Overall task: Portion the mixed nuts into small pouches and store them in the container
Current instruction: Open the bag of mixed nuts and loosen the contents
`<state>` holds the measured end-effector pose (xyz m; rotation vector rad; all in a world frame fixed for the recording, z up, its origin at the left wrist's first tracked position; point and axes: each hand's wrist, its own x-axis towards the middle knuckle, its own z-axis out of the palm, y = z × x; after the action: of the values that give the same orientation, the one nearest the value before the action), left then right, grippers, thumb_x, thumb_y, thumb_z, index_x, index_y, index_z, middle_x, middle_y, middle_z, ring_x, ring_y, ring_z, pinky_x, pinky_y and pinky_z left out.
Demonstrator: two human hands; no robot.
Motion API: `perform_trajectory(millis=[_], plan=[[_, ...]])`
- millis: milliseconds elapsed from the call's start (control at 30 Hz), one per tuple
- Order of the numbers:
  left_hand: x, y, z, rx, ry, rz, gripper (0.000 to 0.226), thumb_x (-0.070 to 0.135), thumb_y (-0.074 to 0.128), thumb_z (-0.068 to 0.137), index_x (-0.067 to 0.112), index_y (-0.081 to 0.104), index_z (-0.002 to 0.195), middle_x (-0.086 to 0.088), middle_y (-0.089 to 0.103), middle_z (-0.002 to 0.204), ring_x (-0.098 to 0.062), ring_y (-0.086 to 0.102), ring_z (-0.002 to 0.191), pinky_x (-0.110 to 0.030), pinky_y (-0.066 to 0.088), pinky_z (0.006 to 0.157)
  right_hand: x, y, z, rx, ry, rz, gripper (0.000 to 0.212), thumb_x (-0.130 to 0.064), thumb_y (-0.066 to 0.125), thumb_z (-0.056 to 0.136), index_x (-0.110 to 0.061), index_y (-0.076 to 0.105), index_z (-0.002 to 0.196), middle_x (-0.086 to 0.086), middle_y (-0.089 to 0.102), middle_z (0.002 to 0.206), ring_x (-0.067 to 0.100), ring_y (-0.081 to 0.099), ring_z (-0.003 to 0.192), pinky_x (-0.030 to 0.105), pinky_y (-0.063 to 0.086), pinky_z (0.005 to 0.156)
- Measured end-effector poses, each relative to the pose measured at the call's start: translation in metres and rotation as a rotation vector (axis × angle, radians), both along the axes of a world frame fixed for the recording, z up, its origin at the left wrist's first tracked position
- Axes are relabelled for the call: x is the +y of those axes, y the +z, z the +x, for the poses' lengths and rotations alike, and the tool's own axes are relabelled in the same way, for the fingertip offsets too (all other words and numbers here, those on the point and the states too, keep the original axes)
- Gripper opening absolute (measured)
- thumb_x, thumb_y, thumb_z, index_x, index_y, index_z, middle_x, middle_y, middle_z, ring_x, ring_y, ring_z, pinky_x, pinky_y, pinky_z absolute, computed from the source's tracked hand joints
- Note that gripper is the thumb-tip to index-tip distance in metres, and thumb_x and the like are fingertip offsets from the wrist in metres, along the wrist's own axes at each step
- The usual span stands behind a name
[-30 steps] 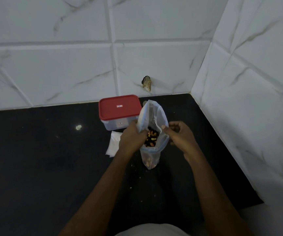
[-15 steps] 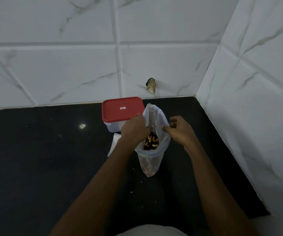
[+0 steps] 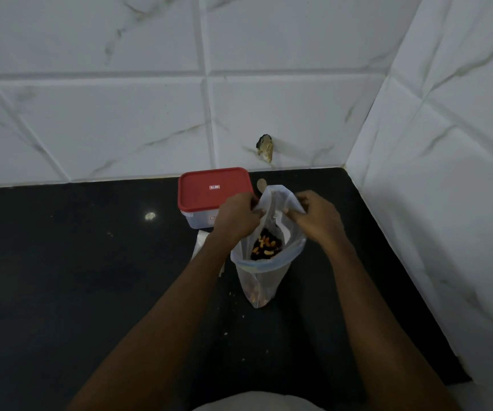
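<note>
while bag (image 3: 262, 281) stands open | left hand (image 3: 236, 216) pinches rim | right hand (image 3: 317, 219) pinches rim

A thin, clear plastic bag (image 3: 264, 280) stands on the table. Its film is soft and crinkled, with a pale blue strip of thicker plastic round the open mouth. Inside it, the mixed nuts (image 3: 266, 247) look dry and matt. The container (image 3: 199, 222) has cloudy, see-through plastic walls and a smooth red plastic lid (image 3: 214, 188) with a faint sheen. Thin whitish pouches (image 3: 199, 247) lie beside it; whether they are plastic or paper is unclear. The table (image 3: 61, 277) is polished black stone, glossy enough to mirror a spot of light. The wall tiles (image 3: 105, 129) are white, marble-veined and smooth, with a soft shine. A rough chipped patch (image 3: 265, 148) breaks the glaze.
</note>
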<state>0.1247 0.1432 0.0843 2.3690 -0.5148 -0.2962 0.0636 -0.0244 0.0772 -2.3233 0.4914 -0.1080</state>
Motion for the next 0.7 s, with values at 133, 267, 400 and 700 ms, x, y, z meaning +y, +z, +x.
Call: perform_trajectory(millis=[133, 267, 400, 700], plan=[[-0.009, -0.001, -0.005, 0.069, 0.044, -0.084, 0.017, 0.018, 0.057, 0.097, 0.010, 0.063, 0.111, -0.003, 0.064, 0.095, -0.011, 0.058, 0.081, -0.023, 0.046, 0.070, -0.001, -0.003, 0.005, -0.048, 0.004, -0.055, 0.015, -0.025, 0.056, 0.098, -0.021, 0.062, 0.111, -0.007, 0.061, 0.094, 0.002, 0.055, 0.078, 0.017, 0.040, 0.062], [-0.014, 0.010, -0.006, 0.258, 0.026, -0.174, 0.016, 0.015, 0.052, 0.100, 0.009, 0.063, 0.109, -0.003, 0.061, 0.093, -0.016, 0.059, 0.087, -0.029, 0.047, 0.073, -0.024, 0.004, 0.001, -0.051, -0.061, 0.204, 0.012, -0.022, 0.056, 0.098, -0.019, 0.067, 0.102, -0.003, 0.067, 0.093, 0.010, 0.065, 0.084, 0.026, 0.054, 0.074], [-0.025, 0.020, -0.009, 0.387, -0.005, -0.282, 0.032, 0.013, 0.047, 0.101, 0.012, 0.056, 0.132, -0.006, 0.057, 0.123, -0.019, 0.054, 0.107, -0.034, 0.045, 0.087, -0.050, 0.012, -0.004, 0.010, -0.115, 0.671, 0.014, -0.010, 0.054, 0.096, -0.011, 0.068, 0.096, 0.008, 0.068, 0.093, 0.021, 0.063, 0.087, 0.035, 0.053, 0.079], [-0.063, 0.012, -0.011, 0.183, -0.039, -0.244, 0.024, 0.041, 0.053, 0.099, 0.019, 0.064, 0.098, -0.008, 0.057, 0.112, -0.024, 0.056, 0.095, -0.027, 0.041, 0.071, -0.082, 0.016, -0.015, -0.125, 0.071, 0.401, 0.015, -0.027, 0.059, 0.097, -0.020, 0.068, 0.107, -0.003, 0.070, 0.098, 0.009, 0.064, 0.090, 0.024, 0.053, 0.078]])
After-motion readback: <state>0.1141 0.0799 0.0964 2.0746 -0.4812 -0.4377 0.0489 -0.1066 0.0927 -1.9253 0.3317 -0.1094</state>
